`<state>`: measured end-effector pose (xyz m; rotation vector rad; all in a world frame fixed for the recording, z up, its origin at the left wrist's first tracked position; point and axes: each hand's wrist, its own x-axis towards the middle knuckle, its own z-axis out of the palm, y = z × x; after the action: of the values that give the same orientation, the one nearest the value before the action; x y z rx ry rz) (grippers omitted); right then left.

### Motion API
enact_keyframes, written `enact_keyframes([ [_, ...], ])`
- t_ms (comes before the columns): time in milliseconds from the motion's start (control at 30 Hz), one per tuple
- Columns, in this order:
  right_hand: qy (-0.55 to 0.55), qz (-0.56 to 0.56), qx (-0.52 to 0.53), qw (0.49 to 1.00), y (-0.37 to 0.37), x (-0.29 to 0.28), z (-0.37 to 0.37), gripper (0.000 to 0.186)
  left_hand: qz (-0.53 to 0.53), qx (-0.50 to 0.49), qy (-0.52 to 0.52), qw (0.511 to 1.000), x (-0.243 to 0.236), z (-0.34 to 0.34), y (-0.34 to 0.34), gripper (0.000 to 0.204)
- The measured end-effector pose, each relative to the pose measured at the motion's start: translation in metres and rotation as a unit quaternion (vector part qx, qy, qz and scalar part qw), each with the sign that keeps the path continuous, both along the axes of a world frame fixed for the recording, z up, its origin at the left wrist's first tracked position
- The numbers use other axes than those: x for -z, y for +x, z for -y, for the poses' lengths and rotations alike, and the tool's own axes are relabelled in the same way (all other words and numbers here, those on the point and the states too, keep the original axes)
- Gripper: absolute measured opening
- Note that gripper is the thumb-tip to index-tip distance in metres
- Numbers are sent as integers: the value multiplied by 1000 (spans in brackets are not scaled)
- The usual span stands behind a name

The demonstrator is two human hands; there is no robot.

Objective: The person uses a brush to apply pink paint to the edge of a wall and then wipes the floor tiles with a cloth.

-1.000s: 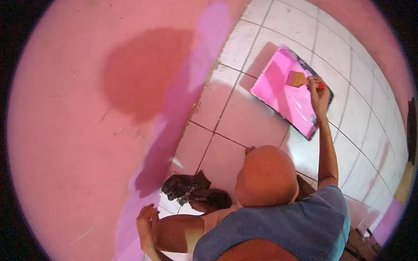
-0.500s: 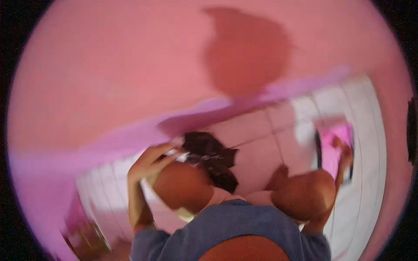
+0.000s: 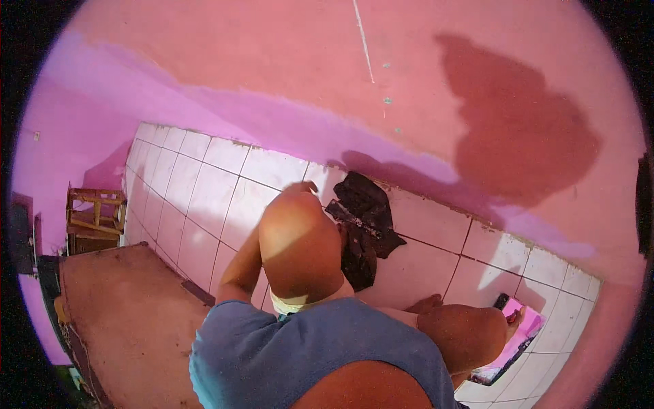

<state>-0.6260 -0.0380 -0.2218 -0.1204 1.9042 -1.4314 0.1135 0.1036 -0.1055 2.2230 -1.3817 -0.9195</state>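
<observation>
My left hand (image 3: 304,187) shows just beyond my raised left knee, fingers stretched past it, the rest hidden behind the knee. I see nothing in those fingers. To its right on the floor lies a crumpled black sheet (image 3: 366,217), plastic or cloth, with pale smears. At the right, my right hand (image 3: 516,318) is over a black-rimmed tray (image 3: 507,373) with bright pink, paint-like stuff in it. Its fingers look bent together at the pink surface. What they hold, if anything, is too small to make out, and my right knee hides part of the tray.
The salmon wall (image 3: 272,54) has a lavender band (image 3: 286,126) at its foot, beside white floor tiles (image 3: 272,163). On the left stand a wooden frame (image 3: 97,208) and a large brown flat-topped surface (image 3: 136,307). My bare right foot (image 3: 426,304) is near the black sheet.
My view has turned, bringing the brown surface at left into sight. My left hand has slipped from atop the left knee to its far side. My right hand is still at the pink tray.
</observation>
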Motion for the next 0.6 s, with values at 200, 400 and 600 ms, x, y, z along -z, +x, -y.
enact_keyframes([
  [200,-177,43,31,983,7,2,-39,35,47,76,21,996,38,95,-52,36],
  [400,3,-428,-119,896,74,18,-54,16,54,137,-16,989,22,202,-63,35],
  [600,61,-560,-99,820,89,-39,-88,25,41,256,-51,964,4,298,-144,35],
])
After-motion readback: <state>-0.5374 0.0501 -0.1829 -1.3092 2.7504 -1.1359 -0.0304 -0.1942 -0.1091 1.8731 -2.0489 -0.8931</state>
